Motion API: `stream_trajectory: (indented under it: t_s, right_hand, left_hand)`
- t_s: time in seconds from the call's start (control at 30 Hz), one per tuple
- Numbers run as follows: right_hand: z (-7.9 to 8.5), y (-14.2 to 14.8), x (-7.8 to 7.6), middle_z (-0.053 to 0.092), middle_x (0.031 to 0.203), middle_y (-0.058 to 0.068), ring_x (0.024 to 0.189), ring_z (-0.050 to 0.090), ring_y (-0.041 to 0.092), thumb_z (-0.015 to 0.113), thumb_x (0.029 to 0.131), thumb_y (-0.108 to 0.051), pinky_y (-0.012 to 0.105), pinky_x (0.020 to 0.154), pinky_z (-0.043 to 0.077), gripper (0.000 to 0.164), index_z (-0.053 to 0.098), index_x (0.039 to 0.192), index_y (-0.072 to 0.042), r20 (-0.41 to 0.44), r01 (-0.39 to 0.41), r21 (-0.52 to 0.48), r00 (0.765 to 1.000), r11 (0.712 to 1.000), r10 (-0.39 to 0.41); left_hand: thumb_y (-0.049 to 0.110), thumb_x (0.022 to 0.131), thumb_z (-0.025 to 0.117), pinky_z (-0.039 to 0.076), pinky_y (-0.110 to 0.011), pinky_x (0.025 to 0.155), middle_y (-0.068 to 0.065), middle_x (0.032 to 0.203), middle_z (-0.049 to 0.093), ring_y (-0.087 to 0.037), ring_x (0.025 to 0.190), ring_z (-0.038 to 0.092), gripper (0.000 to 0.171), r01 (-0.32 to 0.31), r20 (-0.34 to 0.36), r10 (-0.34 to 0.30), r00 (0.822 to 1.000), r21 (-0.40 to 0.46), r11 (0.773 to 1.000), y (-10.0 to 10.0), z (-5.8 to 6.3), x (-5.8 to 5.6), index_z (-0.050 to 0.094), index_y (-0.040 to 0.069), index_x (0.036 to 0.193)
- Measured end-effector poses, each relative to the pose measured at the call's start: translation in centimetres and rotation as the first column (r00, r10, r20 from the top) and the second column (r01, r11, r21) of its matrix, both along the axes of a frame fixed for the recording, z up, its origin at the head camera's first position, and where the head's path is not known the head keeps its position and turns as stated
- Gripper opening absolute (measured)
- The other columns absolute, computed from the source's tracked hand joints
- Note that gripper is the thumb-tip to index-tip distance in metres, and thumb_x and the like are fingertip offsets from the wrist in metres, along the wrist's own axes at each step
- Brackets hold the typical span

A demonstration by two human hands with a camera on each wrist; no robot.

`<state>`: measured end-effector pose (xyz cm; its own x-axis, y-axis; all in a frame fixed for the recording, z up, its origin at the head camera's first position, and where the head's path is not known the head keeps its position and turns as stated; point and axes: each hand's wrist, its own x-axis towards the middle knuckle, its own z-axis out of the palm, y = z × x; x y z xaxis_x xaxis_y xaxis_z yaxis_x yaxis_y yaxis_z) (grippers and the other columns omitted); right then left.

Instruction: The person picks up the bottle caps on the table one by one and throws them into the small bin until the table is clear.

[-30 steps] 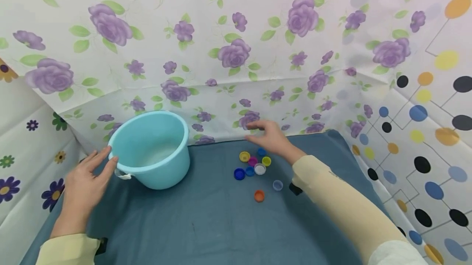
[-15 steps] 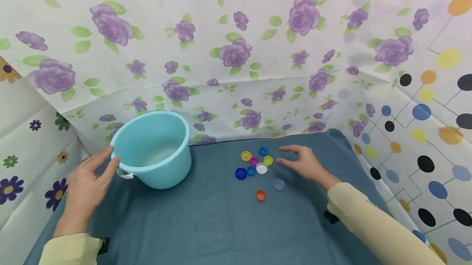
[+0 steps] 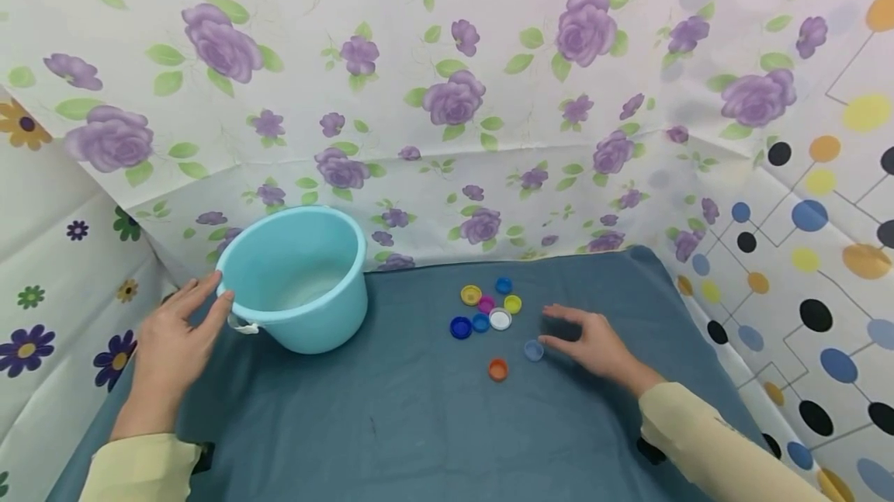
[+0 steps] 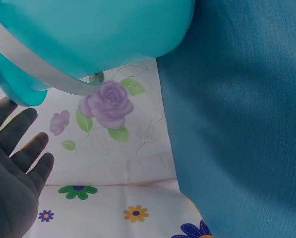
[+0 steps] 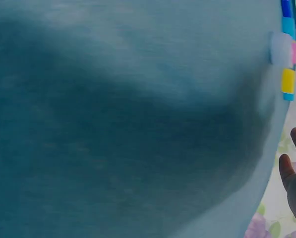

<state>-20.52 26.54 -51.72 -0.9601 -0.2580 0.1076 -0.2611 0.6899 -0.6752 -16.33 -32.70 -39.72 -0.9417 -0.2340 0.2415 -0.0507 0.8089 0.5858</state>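
A light blue bucket (image 3: 334, 323) stands at the back left of the cloth. My left hand (image 3: 171, 339) touches its rim with thumb and index fingertips; in the left wrist view the other fingers are spread, near the bucket's white handle (image 4: 36, 64). My right hand (image 3: 597, 343) hovers with thumb and fingers apart, holding nothing, its thumb tip close to a translucent bottle cap (image 3: 534, 351). An orange cap (image 3: 498, 369) lies to the left of that. Farther back, several caps sit clustered, including a white cap (image 3: 500, 319), a dark blue cap (image 3: 461, 327) and a pink cap (image 3: 486, 304).
A blue-grey cloth (image 3: 419, 424) covers the surface. Behind it rises a flowered sheet (image 3: 419, 199); a dotted sheet (image 3: 824, 308) stands at the right and another flowered sheet (image 3: 49, 269) at the left.
My right hand has moved right from behind the cap cluster, then forward to the translucent cap. The left hand stays at the bucket's rim. The head view has shifted slightly.
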Motion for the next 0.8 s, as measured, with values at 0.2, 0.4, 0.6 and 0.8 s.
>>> stream_trajectory:
  t_s: [0.2,0.4,0.6,0.8]
  right_hand:
    - [-1.3,0.4,0.9,0.049,0.142,0.001,0.136,0.039,0.024,0.068,0.076,-0.055,0.054,0.102,0.04,0.064,0.056,0.131,-0.024,-0.006,-0.049,0.043,0.999,0.998,0.049]
    - [-2.1,0.3,1.5,0.047,0.143,-0.001,0.139,0.034,0.027,0.07,0.073,-0.059,0.056,0.105,0.035,0.068,0.056,0.13,-0.026,-0.014,-0.063,0.107,0.998,0.992,0.065]
    - [-2.4,0.0,1.5,0.048,0.142,-0.006,0.142,0.027,0.026,0.072,0.07,-0.059,0.058,0.113,0.019,0.067,0.059,0.127,-0.026,-0.021,-0.098,0.158,0.994,0.983,0.103]
    - [-2.6,0.0,1.2,0.046,0.144,0.0,0.143,0.025,0.029,0.072,0.072,-0.056,0.06,0.112,0.014,0.059,0.062,0.123,-0.028,-0.043,-0.128,0.169,0.99,0.977,0.137]
  left_hand:
    - [0.055,0.091,0.047,0.024,-0.074,0.097,-0.009,0.15,0.035,-0.033,0.141,0.027,0.054,0.004,-0.008,-0.004,1.0,0.003,1.0,0.1,0.0,0.0,0.034,0.041,0.141]
    - [0.053,0.092,0.048,0.023,-0.074,0.097,-0.009,0.149,0.035,-0.034,0.141,0.028,0.052,0.001,-0.021,-0.001,1.0,0.0,1.0,0.1,0.0,-0.1,0.035,0.04,0.141]
    - [0.053,0.092,0.048,0.023,-0.074,0.097,-0.01,0.15,0.035,-0.035,0.141,0.027,0.052,-0.001,-0.014,0.001,1.0,-0.007,1.0,0.0,-0.1,-0.1,0.035,0.04,0.141]
    - [0.054,0.092,0.046,0.023,-0.075,0.096,-0.009,0.152,0.031,-0.036,0.142,0.024,0.053,-0.005,0.007,0.005,1.0,-0.017,1.0,-0.1,-0.3,-0.3,0.033,0.041,0.142]
